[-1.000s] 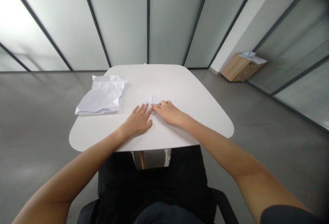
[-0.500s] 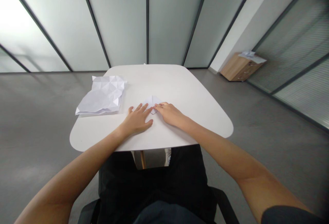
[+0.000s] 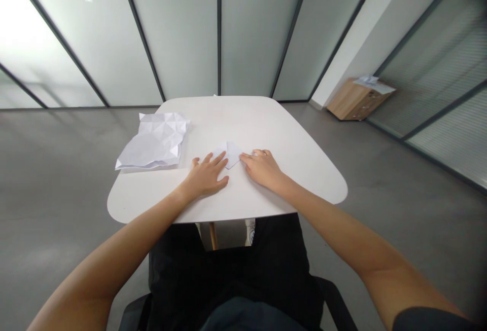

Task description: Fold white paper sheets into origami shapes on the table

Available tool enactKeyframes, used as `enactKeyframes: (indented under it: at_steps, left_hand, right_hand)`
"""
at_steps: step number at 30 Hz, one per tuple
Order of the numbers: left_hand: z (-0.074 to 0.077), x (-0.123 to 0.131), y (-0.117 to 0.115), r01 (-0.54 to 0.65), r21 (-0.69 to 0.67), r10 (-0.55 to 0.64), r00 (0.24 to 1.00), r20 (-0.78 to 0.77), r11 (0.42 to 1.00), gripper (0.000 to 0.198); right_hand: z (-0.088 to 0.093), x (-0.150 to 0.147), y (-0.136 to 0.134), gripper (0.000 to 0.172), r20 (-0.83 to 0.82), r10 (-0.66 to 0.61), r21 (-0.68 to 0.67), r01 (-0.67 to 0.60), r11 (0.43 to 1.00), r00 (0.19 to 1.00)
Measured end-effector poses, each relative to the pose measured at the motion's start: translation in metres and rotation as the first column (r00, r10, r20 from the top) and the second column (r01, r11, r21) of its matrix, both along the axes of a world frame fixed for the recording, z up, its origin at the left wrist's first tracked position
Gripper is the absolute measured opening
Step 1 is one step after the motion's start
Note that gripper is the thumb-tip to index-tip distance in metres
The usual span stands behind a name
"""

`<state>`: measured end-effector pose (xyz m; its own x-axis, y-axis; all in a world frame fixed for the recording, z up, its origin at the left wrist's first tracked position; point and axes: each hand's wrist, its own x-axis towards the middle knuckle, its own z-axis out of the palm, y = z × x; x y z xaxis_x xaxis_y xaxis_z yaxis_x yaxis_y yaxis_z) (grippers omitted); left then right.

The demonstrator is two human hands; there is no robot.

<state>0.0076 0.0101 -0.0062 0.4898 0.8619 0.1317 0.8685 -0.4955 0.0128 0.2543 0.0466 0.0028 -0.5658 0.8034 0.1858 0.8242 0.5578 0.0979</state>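
Note:
A small folded white paper (image 3: 231, 154) lies on the white table (image 3: 289, 143), its lower corner pointing toward me. My left hand (image 3: 207, 175) rests on its left part with the fingers spread. At its right edge is my right hand (image 3: 262, 167), fingers curled in and the fingertips touching the paper. Whether those fingers grip the edge or only press on it is too small to tell. The paper's left side is partly hidden under my left hand.
Creased white sheets (image 3: 154, 143) lie stacked on the table's left side, reaching its edge. A wooden cabinet (image 3: 353, 100) with papers on top stands on the floor at the far right. Frosted glass panels rise behind the table.
My right hand has slid to the right along the paper, away from my left hand, uncovering more of the paper. My left hand stays in place on it.

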Motion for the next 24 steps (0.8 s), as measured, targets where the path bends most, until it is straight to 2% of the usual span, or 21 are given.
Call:
enactKeyframes:
  at_steps: [5,10,13,20,24]
  left_hand:
    - [0.003,0.001,0.003,0.024,-0.004,-0.024,1.000,-0.013,1.000,0.063]
    - [-0.003,-0.001,0.008,0.083,0.011,-0.083,0.996,0.027,0.997,0.063]
    - [-0.006,-0.004,0.010,0.116,-0.003,-0.116,0.992,0.046,0.993,0.067]
    - [-0.004,-0.005,0.013,0.147,0.007,-0.147,0.987,0.072,0.989,0.069]
    - [-0.001,0.000,0.015,0.146,0.013,-0.147,0.987,0.066,0.989,0.073]
  right_hand:
    - [0.000,-0.002,0.003,0.041,-0.014,-0.007,-0.005,0.007,1.000,1.000]
    - [-0.004,-0.007,0.001,0.044,0.059,0.140,0.055,-0.144,0.988,0.988]
    - [-0.007,-0.012,0.001,0.041,0.094,0.166,0.071,-0.173,0.982,0.982]
    - [-0.002,-0.018,0.004,0.035,0.142,0.191,-0.014,-0.191,0.982,0.971]
    - [0.001,-0.021,0.006,0.044,0.147,0.202,-0.012,-0.202,0.979,0.968]
